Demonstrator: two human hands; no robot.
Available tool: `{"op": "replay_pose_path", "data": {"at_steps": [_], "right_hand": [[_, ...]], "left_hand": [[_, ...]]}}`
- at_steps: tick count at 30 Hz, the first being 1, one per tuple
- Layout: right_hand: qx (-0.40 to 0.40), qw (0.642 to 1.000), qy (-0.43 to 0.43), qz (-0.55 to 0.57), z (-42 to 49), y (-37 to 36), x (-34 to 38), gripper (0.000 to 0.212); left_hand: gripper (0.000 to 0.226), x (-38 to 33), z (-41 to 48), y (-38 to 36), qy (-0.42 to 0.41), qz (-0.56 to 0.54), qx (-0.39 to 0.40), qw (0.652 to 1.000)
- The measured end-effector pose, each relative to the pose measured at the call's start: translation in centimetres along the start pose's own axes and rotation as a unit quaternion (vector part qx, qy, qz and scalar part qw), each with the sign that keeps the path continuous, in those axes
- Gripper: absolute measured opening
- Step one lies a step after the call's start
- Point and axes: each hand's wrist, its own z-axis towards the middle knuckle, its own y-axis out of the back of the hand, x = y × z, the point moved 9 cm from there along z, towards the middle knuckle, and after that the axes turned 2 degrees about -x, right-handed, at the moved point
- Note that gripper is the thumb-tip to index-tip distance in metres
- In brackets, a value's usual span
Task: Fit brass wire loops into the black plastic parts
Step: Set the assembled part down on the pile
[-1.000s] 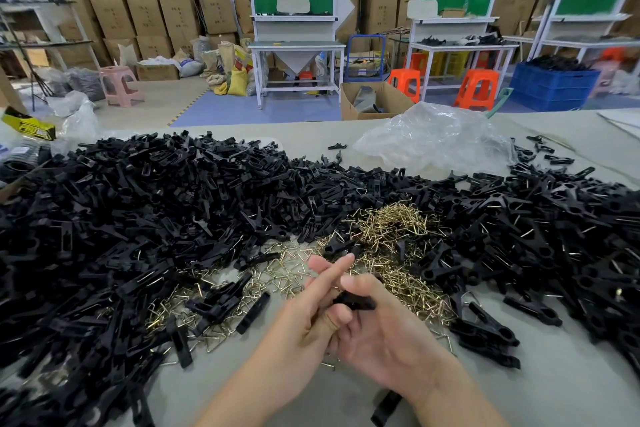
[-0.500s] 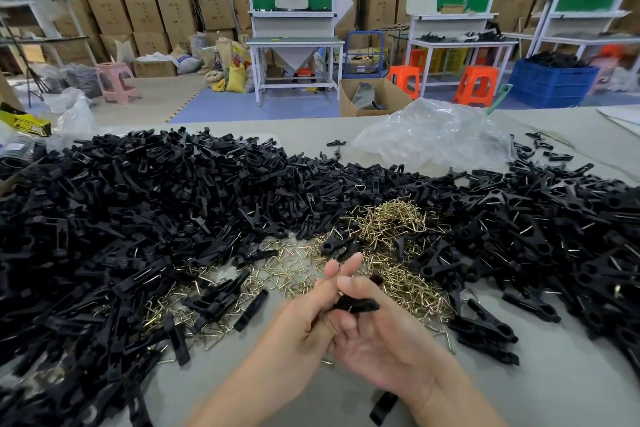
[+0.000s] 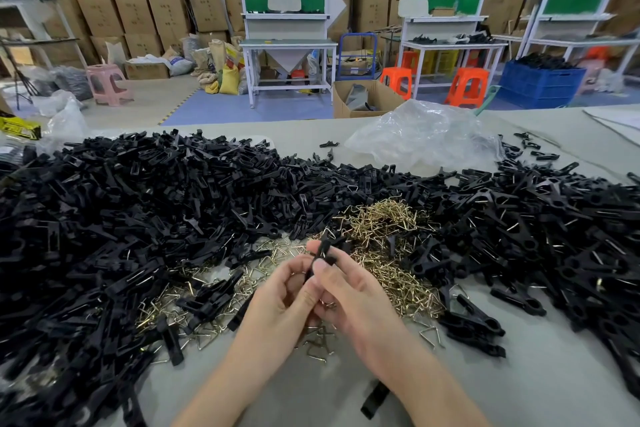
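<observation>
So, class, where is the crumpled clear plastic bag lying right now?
In the head view, the clear plastic bag lies at the far edge of the table, right of centre, just behind the heap of black plastic parts.

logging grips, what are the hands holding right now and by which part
One black plastic part, pinched by both: left hand at its upper end, right hand around its middle.

A crumpled clear plastic bag lies on the grey table, orange stools beyond.
</observation>
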Motion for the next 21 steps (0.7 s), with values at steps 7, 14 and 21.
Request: {"op": "replay_pose_path", "data": {"at_steps": [7,14,21], "right_hand": [[-0.111,0.99,0.09,0.013,-1.1,3.7,4.6,0.033],[-0.212,0.885,0.219,0.351,-1.2,13.6,17.6,0.055],[-0.226,0.959,0.106,-0.134,0.2,8.1,10.2,0.026]], "left_hand": [[0.029,0.9,-0.1,0.5,0.018,-0.028,-0.01,0.999],[0.025,0.4,-0.5,0.8,0.009,0.042,-0.04,0.998],[0.034,-2.2,-0.4,3.4,-0.113,0.545,-0.177,0.812]]}}
